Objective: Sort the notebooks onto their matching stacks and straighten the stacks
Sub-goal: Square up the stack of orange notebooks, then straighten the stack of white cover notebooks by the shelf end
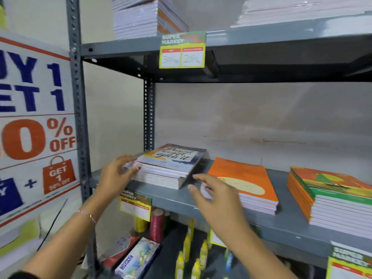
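Note:
Three notebook stacks lie on the grey middle shelf (173,198). At the left is a stack with a lettered blue-and-white cover (171,164), turned slightly askew. My left hand (115,175) presses flat against its left side, fingers spread. A stack with a plain orange cover (245,178) sits in the middle. My right hand (213,198) hovers between these two stacks with fingers apart, holding nothing. At the far right stands a taller stack with an orange-and-green cover (330,188).
A higher shelf (261,39) carries more notebook stacks and a yellow price tag (182,50). Below are yellow bottles (186,248), thread spools (156,224) and boxes (138,258). A sale poster (36,125) hangs left of the grey upright post (77,97).

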A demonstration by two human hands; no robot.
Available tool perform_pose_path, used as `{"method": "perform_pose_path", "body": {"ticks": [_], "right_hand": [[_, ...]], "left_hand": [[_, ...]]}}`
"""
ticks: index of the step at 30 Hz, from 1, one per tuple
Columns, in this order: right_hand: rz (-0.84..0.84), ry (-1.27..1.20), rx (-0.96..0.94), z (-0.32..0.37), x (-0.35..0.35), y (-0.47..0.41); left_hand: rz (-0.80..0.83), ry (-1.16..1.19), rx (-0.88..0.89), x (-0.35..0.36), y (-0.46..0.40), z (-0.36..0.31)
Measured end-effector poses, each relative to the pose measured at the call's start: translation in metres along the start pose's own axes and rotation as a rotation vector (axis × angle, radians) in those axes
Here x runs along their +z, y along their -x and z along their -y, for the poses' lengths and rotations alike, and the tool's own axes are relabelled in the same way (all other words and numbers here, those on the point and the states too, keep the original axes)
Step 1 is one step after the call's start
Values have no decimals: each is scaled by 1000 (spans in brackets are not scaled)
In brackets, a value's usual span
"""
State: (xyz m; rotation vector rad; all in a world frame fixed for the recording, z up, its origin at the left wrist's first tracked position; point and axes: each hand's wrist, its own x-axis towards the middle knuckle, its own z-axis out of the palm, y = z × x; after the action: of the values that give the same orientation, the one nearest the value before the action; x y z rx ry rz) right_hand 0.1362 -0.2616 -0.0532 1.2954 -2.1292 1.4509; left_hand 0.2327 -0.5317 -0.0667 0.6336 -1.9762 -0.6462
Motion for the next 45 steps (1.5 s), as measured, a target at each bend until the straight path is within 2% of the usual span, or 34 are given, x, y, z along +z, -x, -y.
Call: {"method": "perform_pose_path", "body": {"ticks": [3, 6, 15, 17, 22, 26, 33, 37, 45], "right_hand": [[116, 26, 99, -2, 47, -27], [148, 44, 181, -9, 84, -51], [133, 123, 236, -15, 95, -70], [118, 105, 243, -14, 93, -68], [77, 52, 251, -14, 85, -64], [62, 33, 255, -13, 86, -62], [37, 37, 207, -16, 84, -59], [17, -2, 185, -17, 86, -59], [-41, 44, 154, -21, 92, -60]], "left_hand": [[180, 23, -113, -7, -17, 26], [265, 83, -163, -10, -28, 35], [526, 19, -113, -22, -47, 25], [499, 45, -123, -20, -46, 26], [307, 200, -159, -15, -38, 38], [253, 260, -175, -14, -34, 37], [100, 533, -214, -15, -25, 43], [-22, 538, -208, -12, -21, 46], [-58, 517, -224, -8, -25, 50]]}}
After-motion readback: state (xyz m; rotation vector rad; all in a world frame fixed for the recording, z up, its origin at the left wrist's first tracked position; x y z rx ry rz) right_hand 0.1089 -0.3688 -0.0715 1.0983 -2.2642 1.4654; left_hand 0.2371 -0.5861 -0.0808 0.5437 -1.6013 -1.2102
